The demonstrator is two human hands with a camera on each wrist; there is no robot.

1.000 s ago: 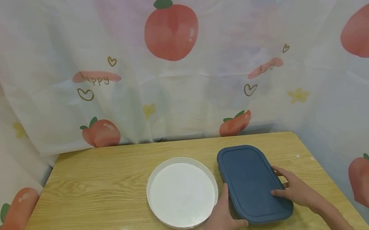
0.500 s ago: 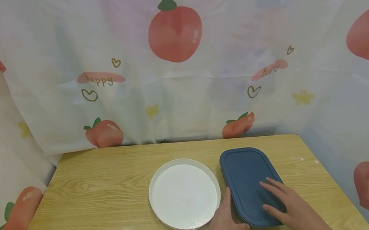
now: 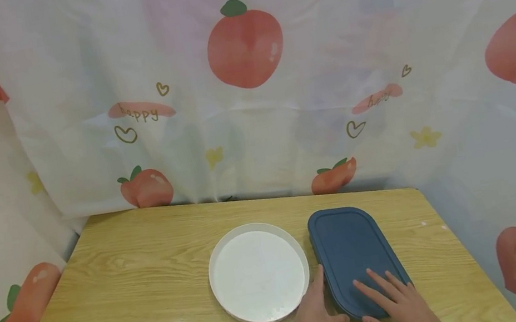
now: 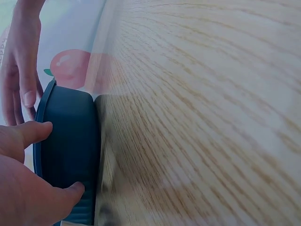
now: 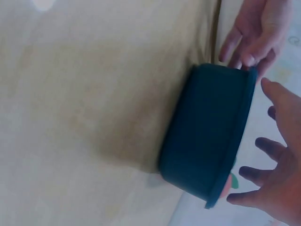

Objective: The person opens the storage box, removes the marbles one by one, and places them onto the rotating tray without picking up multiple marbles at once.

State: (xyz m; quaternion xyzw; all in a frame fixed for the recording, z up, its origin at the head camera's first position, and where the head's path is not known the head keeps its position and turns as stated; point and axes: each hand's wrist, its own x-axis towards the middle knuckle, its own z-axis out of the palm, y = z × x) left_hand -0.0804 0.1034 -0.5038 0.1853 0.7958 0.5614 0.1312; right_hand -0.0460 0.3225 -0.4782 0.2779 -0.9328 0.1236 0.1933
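Note:
A dark blue lidded box with rounded corners stands on the table, right of centre in the head view. My left hand lies at its near left corner, thumb and finger spread. In the left wrist view a fingertip and another digit touch the box's side wall. My right hand hovers over the near end of the lid with fingers spread. The right wrist view shows those fingers apart from the lid's rim.
Left of the box, close to the left hand, stands a round white tray with a low rim. Both are on a wood-grain table. A white curtain with printed fruit hangs behind the table and along both sides.
My right hand has let go of the box's right edge and moved back towards the near end, over the lid. The left hand and the box have hardly moved.

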